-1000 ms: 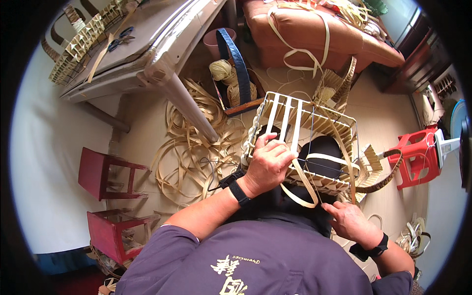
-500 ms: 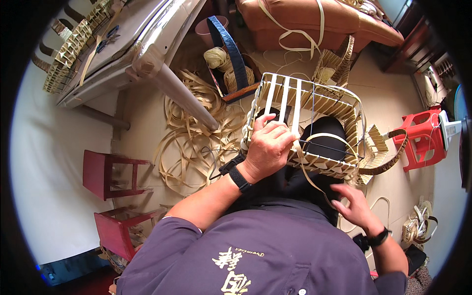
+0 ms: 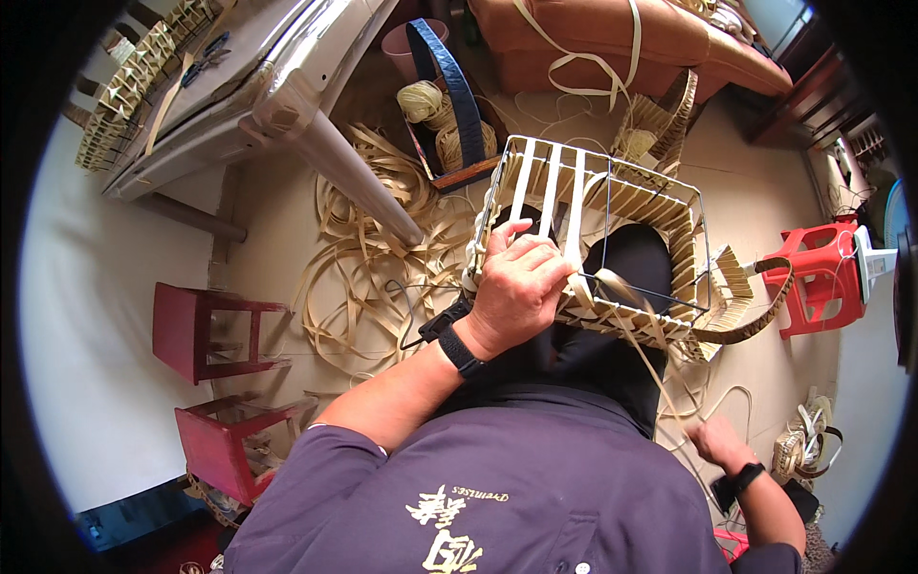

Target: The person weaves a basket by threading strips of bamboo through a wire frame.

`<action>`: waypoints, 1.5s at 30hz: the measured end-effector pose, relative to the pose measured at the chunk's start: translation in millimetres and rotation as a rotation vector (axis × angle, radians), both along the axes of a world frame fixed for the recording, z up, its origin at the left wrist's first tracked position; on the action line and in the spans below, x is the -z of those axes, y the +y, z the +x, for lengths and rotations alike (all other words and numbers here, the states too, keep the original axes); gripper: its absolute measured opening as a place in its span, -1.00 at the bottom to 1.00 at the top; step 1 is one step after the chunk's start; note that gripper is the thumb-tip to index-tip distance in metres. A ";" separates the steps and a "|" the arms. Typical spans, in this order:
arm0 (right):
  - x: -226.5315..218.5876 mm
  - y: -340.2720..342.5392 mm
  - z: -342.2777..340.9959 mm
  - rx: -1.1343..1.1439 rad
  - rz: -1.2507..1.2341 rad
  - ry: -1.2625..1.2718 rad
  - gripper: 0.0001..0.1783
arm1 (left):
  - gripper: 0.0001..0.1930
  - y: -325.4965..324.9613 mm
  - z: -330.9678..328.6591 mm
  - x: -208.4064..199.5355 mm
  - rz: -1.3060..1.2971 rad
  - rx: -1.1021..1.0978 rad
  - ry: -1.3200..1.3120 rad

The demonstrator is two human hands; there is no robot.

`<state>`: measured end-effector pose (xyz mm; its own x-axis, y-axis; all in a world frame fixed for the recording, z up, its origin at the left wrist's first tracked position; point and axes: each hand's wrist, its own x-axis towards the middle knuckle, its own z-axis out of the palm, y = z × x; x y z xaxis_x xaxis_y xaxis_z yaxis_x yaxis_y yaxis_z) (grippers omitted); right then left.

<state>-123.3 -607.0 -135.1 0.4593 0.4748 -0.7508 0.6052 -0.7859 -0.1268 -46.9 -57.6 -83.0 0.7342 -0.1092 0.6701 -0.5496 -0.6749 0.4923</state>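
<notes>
A wire-framed basket (image 3: 682, 247) woven with pale flat strips rests on my lap, its open frame facing up. Three whitish bands (image 3: 577, 206) span its left part, and the rest is bare wire. My left hand (image 3: 521, 279) is closed on the near rim, thumb and fingers at the lower ends of the bands. From that rim a tan weaving strip (image 3: 658, 375) runs taut toward the lower right. My right hand (image 3: 721, 444) is closed around the strip's far part, out beside my right thigh. A loop of strip near the rim is blurred by motion.
Loose tan strips (image 3: 349, 287) lie heaped on the floor at left, near a table leg (image 3: 354, 177). Beyond stands a blue-handled basket (image 3: 466, 124) with cord balls. Red stools stand left (image 3: 182, 330) and right (image 3: 813, 277). A handled woven basket (image 3: 732, 287) sits beside my lap.
My right hand has closed on the strip and moved down and right, drawing it taut. The wide loop over the basket has shrunk. My left hand has kept its hold.
</notes>
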 end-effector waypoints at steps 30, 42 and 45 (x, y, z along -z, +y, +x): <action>57.5 -276.1 -178.3 0.155 -0.887 0.161 -0.70 | -0.90 1.3 9.4 7.1 -0.104 0.030 0.046; -69.2 247.8 75.6 0.437 0.881 0.188 -0.29 | -0.86 -0.5 8.0 1.1 0.035 0.022 0.068; -55.0 269.9 84.1 0.460 0.853 0.285 -0.21 | -0.79 5.6 3.5 2.7 0.053 -0.014 0.084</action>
<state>-39.2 -337.1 -80.1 0.5892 0.7267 -0.3532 0.1260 -0.5144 -0.8482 -43.4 -52.1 -85.7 0.7891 -0.1327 0.5997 -0.4986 -0.7086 0.4993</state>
